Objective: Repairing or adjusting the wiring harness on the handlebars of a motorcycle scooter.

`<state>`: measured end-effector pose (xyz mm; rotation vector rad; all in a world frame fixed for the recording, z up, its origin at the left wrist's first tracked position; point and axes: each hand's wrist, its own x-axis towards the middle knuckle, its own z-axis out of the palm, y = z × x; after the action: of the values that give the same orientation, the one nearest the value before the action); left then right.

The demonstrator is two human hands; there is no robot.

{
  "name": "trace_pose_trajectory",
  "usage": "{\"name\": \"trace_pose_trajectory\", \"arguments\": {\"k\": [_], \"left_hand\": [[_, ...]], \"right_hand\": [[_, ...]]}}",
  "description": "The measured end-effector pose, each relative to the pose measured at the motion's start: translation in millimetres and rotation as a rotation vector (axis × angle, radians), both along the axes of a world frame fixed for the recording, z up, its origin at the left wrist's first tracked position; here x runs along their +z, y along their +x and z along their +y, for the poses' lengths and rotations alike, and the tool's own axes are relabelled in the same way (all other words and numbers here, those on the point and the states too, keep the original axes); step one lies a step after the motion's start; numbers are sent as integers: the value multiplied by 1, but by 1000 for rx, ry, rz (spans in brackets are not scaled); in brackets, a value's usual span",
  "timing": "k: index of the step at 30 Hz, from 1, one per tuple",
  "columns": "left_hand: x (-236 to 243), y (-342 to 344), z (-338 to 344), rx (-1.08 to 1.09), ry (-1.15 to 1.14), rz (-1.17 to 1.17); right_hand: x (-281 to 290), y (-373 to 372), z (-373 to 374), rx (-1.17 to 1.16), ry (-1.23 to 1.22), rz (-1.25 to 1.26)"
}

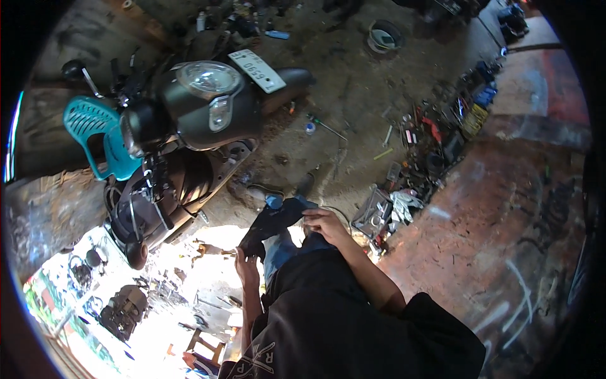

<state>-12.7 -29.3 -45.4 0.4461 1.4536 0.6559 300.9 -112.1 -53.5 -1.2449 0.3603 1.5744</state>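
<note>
In front of my legs I hold a dark, bent piece [282, 219] that looks like cloth or a thin panel; its kind is hard to make out. My left hand [247, 266] grips its lower left end. At the upper right end, the fingers of my right hand [320, 222] are closed on its edge. A motor scooter [211, 120] with a dark body and a clear headlight stands to the left of the piece. Across its front lies a white number plate [257, 71].
A turquoise plastic chair [104, 136] rests by the scooter's handlebar. Loose tools and parts [435, 136] line the base of the rusty wall [492, 221] at right. A bucket [384, 36] stands far off. An engine-like part [125, 311] and a small wooden stool [206, 346] sit in bright light.
</note>
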Motion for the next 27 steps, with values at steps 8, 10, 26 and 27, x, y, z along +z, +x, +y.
{"name": "trace_pose_trajectory", "arguments": {"k": [8, 10, 26, 27], "left_hand": [[-31, -54, -2, -35, 218, 282], [-53, -50, -10, -356, 185, 752], [-88, 48, -28, -1076, 453, 683], [-85, 50, -19, -1021, 283, 674]], "right_hand": [[-26, 13, -45, 1084, 37, -905], [-56, 3, -50, 1437, 44, -963], [-47, 23, -18, 1499, -355, -931], [-41, 27, -17, 1490, -353, -999]]}}
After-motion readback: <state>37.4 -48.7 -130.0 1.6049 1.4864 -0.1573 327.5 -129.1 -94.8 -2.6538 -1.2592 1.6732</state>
